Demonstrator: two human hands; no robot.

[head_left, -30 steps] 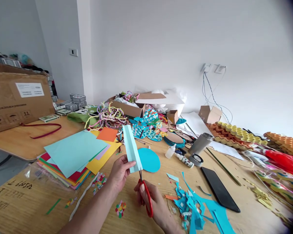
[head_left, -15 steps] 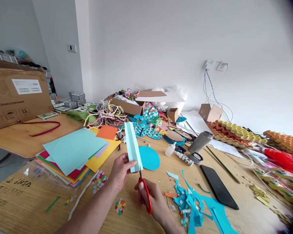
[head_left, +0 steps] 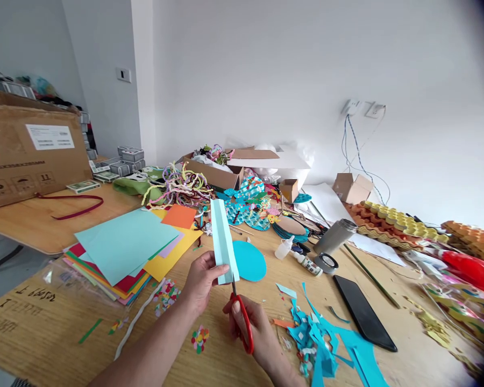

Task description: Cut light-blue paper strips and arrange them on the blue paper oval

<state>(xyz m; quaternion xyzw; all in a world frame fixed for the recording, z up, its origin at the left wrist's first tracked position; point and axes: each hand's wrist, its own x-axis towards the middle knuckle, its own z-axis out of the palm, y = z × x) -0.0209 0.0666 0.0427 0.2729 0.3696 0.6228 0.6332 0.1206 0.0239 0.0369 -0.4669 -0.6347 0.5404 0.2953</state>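
Observation:
My left hand point(head_left: 203, 279) pinches the lower end of a long, pale blue folded paper strip point(head_left: 222, 236), held upright over the table. In my right hand point(head_left: 252, 322) is a pair of red-handled scissors point(head_left: 248, 328), fingers wrapped through the loops. The blades meet the strip's bottom edge near its right side; most of their length is hidden or too thin to make out. Just behind the strip lies a bright blue oval point(head_left: 249, 261) on the table. Blue paper scraps point(head_left: 320, 338) are heaped right of my right hand.
Coloured paper sheets point(head_left: 125, 242) are stacked at left. A phone point(head_left: 365, 312), a glue bottle point(head_left: 308, 264), a small white squeeze bottle point(head_left: 284, 247) and a metal flask point(head_left: 335, 236) stand or lie at right. Paper dots point(head_left: 200, 338) lie near my forearms. Egg cartons point(head_left: 391, 226) sit far right.
The view has shifted slightly, so the surroundings sit a little differently in the picture. Both hands keep their hold, and the scissors stay at the strip's bottom edge.

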